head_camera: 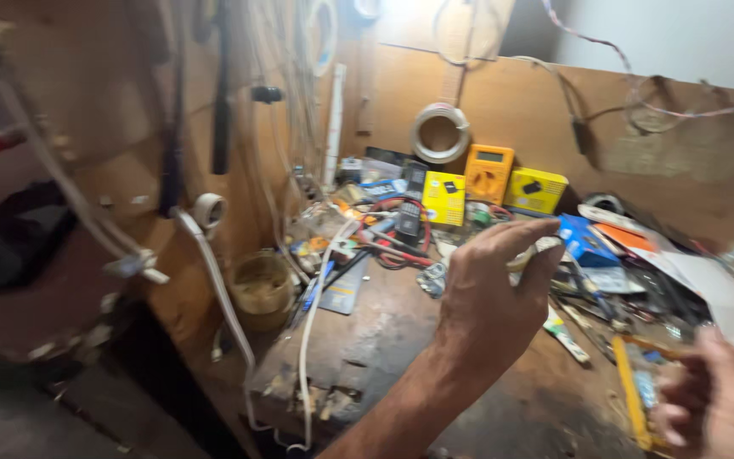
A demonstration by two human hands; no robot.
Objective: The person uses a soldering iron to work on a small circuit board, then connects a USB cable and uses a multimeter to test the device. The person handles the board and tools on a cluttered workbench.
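My left hand (490, 293) reaches over the middle of a cluttered wooden workbench (401, 340), back of the hand up. Its thumb and fingers pinch a small pale object (539, 250); blur hides what kind of thing it is. My right hand (711, 404) hovers at the lower right corner, blurred, with its fingers loosely curled and nothing visible in them. It is near a yellow strip-like tool (630, 395) lying on the bench.
At the back stand a yellow multimeter (488, 172), two yellow boxes (445, 197) and a coil of white wire (439, 132) on the board wall. Red and black leads (397, 242), a blue box (584, 238), papers and small tools litter the bench. A dirty round pot (258, 287) sits at the left.
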